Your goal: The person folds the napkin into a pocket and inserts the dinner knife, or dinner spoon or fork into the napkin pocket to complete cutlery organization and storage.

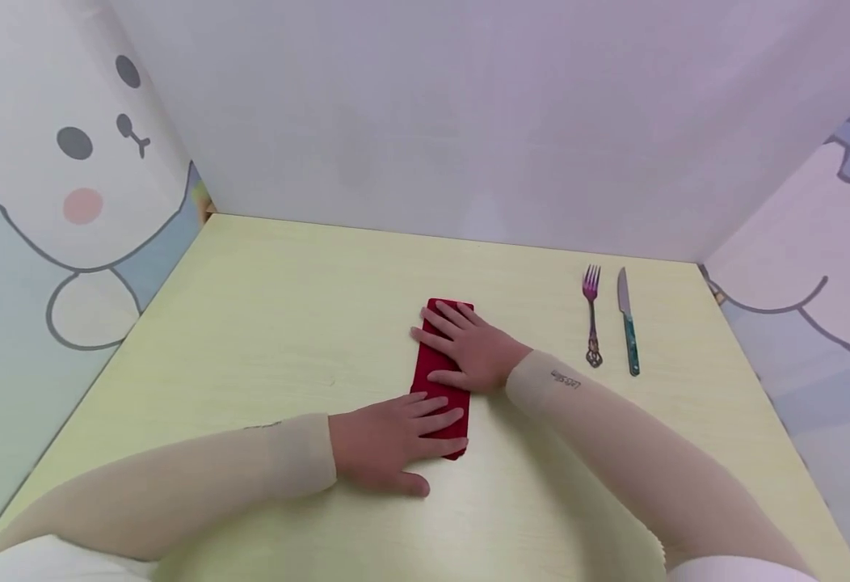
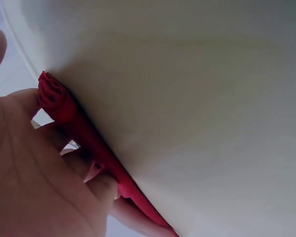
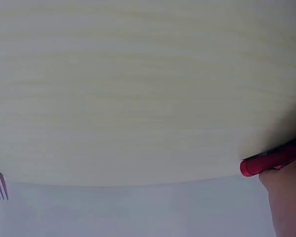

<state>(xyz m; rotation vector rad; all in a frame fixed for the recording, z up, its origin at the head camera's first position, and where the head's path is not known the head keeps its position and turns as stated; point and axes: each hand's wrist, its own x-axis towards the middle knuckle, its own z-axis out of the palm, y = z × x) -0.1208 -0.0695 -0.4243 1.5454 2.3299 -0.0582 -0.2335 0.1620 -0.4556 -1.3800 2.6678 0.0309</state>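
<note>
A red folded cloth (image 1: 431, 364) lies as a long narrow strip on the table, running away from me in the head view. My left hand (image 1: 381, 444) rests on its near end, fingers straight and spread, thumb off to the side on the tabletop. Over the far half lies my right hand (image 1: 479, 356), palm down with its fingers extended. The left wrist view shows the layered, rolled-looking end of the cloth (image 2: 59, 106) beside the left palm (image 2: 34, 182). In the right wrist view, only part of the right hand (image 3: 288, 195) appears, touching the cloth's far end (image 3: 259, 165).
To the right on the pale wooden table (image 1: 287, 307) lie a fork (image 1: 592, 323) with purplish tines and a knife (image 1: 630, 339) with a teal handle, side by side. A plain wall (image 1: 454, 145) stands behind the table, with cartoon-printed panels (image 1: 47, 242) at both sides.
</note>
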